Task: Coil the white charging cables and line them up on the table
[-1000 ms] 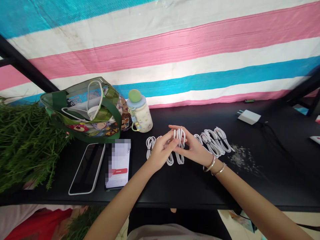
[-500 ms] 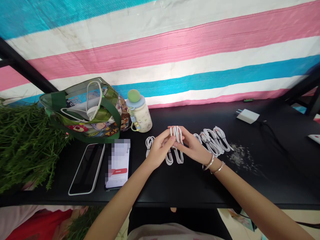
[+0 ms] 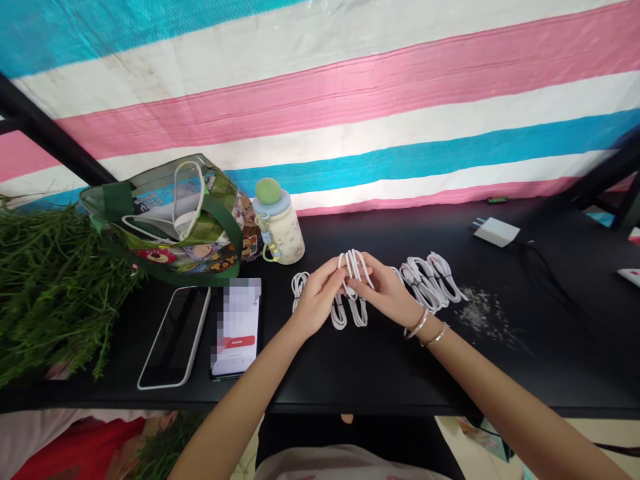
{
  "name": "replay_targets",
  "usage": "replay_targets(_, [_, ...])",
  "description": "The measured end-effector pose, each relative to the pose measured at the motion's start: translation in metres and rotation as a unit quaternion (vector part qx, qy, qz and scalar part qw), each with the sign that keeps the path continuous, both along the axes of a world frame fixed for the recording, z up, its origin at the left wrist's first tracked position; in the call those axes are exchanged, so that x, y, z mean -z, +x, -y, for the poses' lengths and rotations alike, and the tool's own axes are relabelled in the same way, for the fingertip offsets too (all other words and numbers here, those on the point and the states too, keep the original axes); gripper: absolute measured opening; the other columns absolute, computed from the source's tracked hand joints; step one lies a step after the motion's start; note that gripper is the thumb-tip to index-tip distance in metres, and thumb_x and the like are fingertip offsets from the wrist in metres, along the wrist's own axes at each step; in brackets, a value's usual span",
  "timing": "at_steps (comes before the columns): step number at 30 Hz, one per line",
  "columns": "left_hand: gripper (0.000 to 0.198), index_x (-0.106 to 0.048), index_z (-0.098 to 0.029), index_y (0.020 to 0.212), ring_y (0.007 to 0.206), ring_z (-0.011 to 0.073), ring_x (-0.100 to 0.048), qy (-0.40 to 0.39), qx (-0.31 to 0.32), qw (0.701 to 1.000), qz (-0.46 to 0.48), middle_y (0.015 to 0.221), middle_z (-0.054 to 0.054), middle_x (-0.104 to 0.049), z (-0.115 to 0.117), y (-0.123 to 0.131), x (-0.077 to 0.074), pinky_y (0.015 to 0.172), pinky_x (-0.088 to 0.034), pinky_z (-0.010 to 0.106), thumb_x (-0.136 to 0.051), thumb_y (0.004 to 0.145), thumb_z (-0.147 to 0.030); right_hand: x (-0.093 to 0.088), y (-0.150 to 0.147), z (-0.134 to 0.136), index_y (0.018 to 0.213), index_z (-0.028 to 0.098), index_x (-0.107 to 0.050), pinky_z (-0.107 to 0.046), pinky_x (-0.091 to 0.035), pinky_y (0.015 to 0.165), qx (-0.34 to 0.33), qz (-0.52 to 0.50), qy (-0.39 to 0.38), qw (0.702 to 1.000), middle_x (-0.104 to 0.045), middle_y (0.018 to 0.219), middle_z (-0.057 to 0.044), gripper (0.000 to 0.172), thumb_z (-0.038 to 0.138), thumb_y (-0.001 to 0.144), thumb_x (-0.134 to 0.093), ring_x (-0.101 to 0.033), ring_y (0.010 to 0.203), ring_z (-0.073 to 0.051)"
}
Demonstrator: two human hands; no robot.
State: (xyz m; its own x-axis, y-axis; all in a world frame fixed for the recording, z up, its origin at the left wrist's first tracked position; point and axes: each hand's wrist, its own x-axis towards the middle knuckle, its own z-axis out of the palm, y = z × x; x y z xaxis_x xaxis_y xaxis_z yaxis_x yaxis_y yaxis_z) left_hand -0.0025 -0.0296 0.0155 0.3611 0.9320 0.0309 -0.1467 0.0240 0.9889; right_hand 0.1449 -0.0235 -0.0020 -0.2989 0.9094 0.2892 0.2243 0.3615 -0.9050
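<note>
Both of my hands meet over the middle of the black table (image 3: 350,373). My left hand (image 3: 316,298) and my right hand (image 3: 387,293) are closed together on a looped white cable (image 3: 354,263), held upright just above the table. Its loops stick up between my fingers. More coiled white cables (image 3: 350,313) lie under my hands, one coil (image 3: 299,285) to the left. A row of bundled white cables (image 3: 431,281) lies just right of my right hand. Two bangles sit on my right wrist.
A white phone (image 3: 175,337) and a lit phone (image 3: 237,330) lie at the left. Behind them stand a clear green bag (image 3: 170,220) and a small bottle (image 3: 277,227). Green plants (image 3: 45,287) fill the far left. A white charger (image 3: 497,232) and grey crumbs (image 3: 483,313) sit at the right.
My hands have shifted the cable bundle slightly; my right fingers have closed further over the loops, which now spread a little wider at the top.
</note>
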Motion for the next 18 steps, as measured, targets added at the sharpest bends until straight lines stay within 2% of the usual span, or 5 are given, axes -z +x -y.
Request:
replay_targets(5, [0.042, -0.064, -0.014, 0.110, 0.083, 0.0222, -0.068, -0.012, -0.010, 1.000, 0.006, 0.089, 0.010, -0.073, -0.0008, 0.0016, 0.0010, 0.059, -0.050, 0.025, -0.052, 0.082, -0.043, -0.0005, -0.0018, 0.0020, 0.103, 0.022, -0.056, -0.027, -0.045, 0.053, -0.002, 0.001, -0.010, 1.000, -0.051, 0.062, 0.004, 0.024, 0.035, 0.083, -0.052, -0.048, 0.055, -0.014])
replay_targets(10, [0.042, -0.064, -0.013, 0.109, 0.075, 0.0200, -0.067, -0.022, -0.011, 1.000, -0.001, 0.087, 0.010, -0.073, -0.0018, 0.0016, 0.0007, 0.052, -0.046, 0.022, -0.052, 0.080, -0.042, -0.0026, -0.0001, 0.0022, 0.104, 0.021, -0.055, -0.028, -0.048, 0.058, -0.020, 0.004, -0.025, 0.999, -0.056, 0.065, 0.003, 0.026, 0.036, 0.084, -0.051, -0.053, 0.058, -0.015])
replay_targets(15, [0.042, -0.065, -0.013, 0.109, 0.065, 0.0151, -0.064, -0.018, -0.002, 1.000, -0.011, 0.086, 0.009, -0.073, -0.0037, -0.0013, -0.0007, 0.049, -0.043, 0.021, -0.053, 0.080, -0.041, -0.0043, 0.0016, 0.0014, 0.113, 0.020, -0.052, -0.033, -0.053, 0.075, -0.075, -0.031, -0.062, 0.995, -0.066, 0.088, -0.003, 0.033, 0.040, 0.087, -0.048, -0.064, 0.078, -0.017])
replay_targets(18, [0.042, -0.066, -0.014, 0.109, 0.062, 0.0135, -0.062, -0.017, 0.003, 1.000, -0.013, 0.085, 0.008, -0.072, -0.0045, -0.0028, -0.0009, 0.051, -0.044, 0.022, -0.054, 0.080, -0.041, -0.0038, 0.0022, 0.0003, 0.116, 0.021, -0.051, -0.036, -0.052, 0.084, -0.101, -0.057, -0.070, 0.991, -0.067, 0.099, -0.004, 0.037, 0.043, 0.087, -0.050, -0.065, 0.090, -0.019])
